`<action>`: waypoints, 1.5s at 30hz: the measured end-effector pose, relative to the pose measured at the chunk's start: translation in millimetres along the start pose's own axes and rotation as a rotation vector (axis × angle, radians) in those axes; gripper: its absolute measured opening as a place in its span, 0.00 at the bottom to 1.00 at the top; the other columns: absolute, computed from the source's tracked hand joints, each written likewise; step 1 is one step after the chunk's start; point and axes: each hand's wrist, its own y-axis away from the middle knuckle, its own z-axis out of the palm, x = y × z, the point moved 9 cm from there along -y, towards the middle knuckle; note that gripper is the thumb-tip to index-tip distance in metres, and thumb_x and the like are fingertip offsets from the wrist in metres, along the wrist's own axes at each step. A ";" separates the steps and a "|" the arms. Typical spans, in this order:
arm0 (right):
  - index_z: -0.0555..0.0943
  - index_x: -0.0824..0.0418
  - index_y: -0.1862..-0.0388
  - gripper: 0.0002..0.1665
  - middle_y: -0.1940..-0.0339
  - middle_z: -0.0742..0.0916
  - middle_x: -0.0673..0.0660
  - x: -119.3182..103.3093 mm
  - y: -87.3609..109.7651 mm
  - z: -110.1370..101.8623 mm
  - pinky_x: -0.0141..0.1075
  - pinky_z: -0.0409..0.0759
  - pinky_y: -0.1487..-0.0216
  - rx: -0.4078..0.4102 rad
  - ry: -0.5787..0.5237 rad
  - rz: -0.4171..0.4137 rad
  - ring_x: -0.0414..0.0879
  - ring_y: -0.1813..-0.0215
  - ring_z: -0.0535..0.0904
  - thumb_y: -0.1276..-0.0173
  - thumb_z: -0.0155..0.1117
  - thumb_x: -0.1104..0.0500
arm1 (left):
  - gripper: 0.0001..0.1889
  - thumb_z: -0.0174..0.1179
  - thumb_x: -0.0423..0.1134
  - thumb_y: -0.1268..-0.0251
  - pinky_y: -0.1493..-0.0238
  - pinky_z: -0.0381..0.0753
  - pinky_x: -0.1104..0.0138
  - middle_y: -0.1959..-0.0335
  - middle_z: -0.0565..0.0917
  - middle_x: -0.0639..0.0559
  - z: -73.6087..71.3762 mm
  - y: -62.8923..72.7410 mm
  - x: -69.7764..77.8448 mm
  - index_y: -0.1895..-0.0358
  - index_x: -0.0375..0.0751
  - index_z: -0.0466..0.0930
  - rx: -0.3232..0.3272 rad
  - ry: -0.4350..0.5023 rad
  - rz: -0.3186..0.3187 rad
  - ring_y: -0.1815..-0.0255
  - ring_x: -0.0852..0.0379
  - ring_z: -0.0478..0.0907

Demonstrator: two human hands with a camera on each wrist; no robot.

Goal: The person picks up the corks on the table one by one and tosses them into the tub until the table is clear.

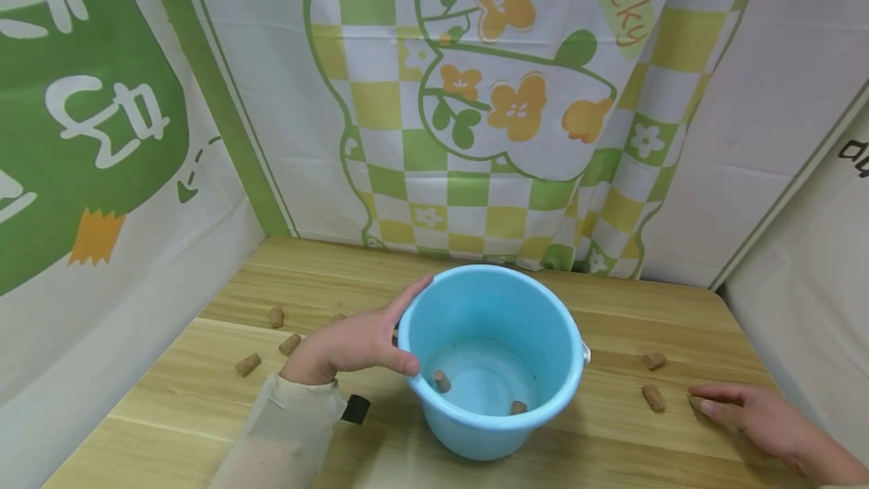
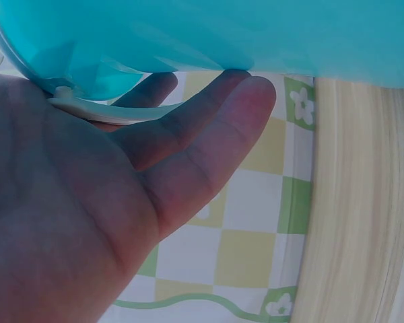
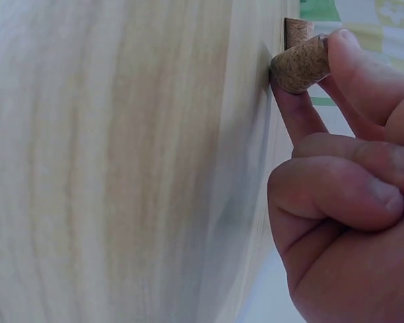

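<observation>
A light blue bucket (image 1: 475,440) stands on the wooden table with its mouth facing up. My left hand (image 1: 360,342) holds it at the left side, thumb at the rim. In the left wrist view, extended fingers (image 2: 209,148) lie along the blue outer wall, near the white handle (image 2: 114,113). Inside the bucket are a cork (image 1: 442,381) and another cork (image 1: 519,407). Far to the right, my right hand (image 1: 760,417) pinches a cork (image 3: 303,65) between thumb and fingertips, close to the tabletop. Two corks lie just left of it, one upper (image 1: 655,361), one lower (image 1: 653,398).
Left of the bucket several corks lie scattered, among them one farther back (image 1: 276,317) and one nearer (image 1: 247,364). Printed curtains (image 1: 380,112) hang behind the table (image 1: 611,459) and at both sides. A small black object (image 1: 355,409) shows beside my left sleeve.
</observation>
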 end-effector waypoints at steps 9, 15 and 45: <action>0.76 0.67 0.33 0.34 0.34 0.75 0.72 0.6 -0.5 -0.5 0.62 0.70 0.44 0.002 -0.006 -0.006 0.76 0.32 0.61 0.25 0.57 0.42 | 0.66 0.75 0.66 0.54 0.42 0.74 0.51 0.27 0.58 0.39 -1.5 -0.5 -1.6 0.19 0.61 0.32 0.003 -0.014 0.008 0.37 0.36 0.69; 0.74 0.69 0.32 0.34 0.34 0.74 0.72 1.1 -0.9 0.5 0.63 0.70 0.44 -0.015 -0.032 -0.004 0.77 0.32 0.60 0.23 0.56 0.44 | 0.67 0.75 0.66 0.54 0.43 0.75 0.52 0.27 0.58 0.38 -1.3 0.1 -1.0 0.19 0.61 0.32 0.003 -0.017 -0.001 0.37 0.37 0.70; 0.72 0.69 0.31 0.37 0.56 0.85 0.59 6.5 2.7 5.2 0.36 0.70 0.84 0.043 -0.235 0.109 0.39 0.86 0.61 0.26 0.60 0.43 | 0.66 0.75 0.64 0.53 0.42 0.74 0.50 0.26 0.58 0.41 -0.2 0.1 -1.1 0.20 0.62 0.33 0.007 -0.004 -0.014 0.37 0.37 0.69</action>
